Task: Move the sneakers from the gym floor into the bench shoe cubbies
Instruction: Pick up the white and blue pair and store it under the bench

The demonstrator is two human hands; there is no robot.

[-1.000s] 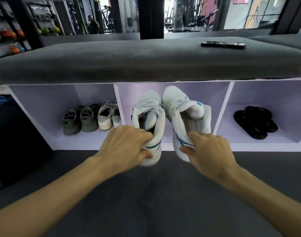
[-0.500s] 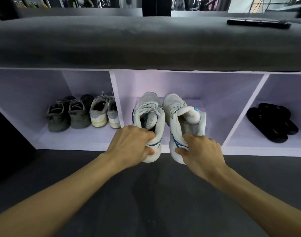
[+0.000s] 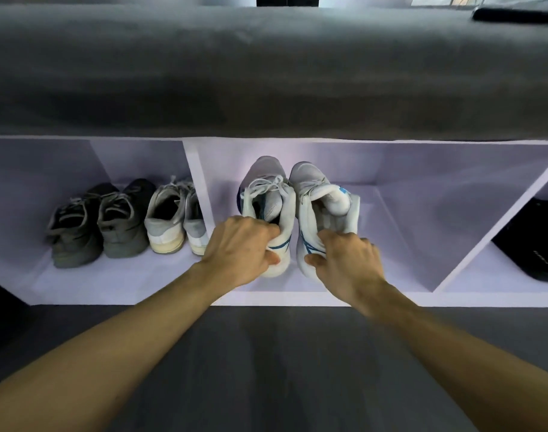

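Two white sneakers with blue stripes sit toe-first inside the middle cubby [image 3: 391, 169] of the white bench. My left hand [image 3: 240, 247] grips the heel of the left white sneaker [image 3: 266, 182], fingers hooked into its opening. My right hand [image 3: 344, 263] grips the heel of the right white sneaker [image 3: 313, 182] the same way. The two shoes lie side by side and touch, in the left half of the cubby. Whether their soles rest on the cubby floor is hidden by my hands.
The left cubby holds a dark grey pair [image 3: 101, 222] and a grey-white pair [image 3: 173, 219]. Black slides [image 3: 534, 254] lie in the right cubby. A grey cushion [image 3: 266, 73] tops the bench, with a dark phone [image 3: 515, 15] at its far right. Dark floor [image 3: 266, 369] lies in front.
Both hands have carried the white sneakers forward and down, from in front of the bench opening to inside the middle cubby. The camera has come closer and lower.
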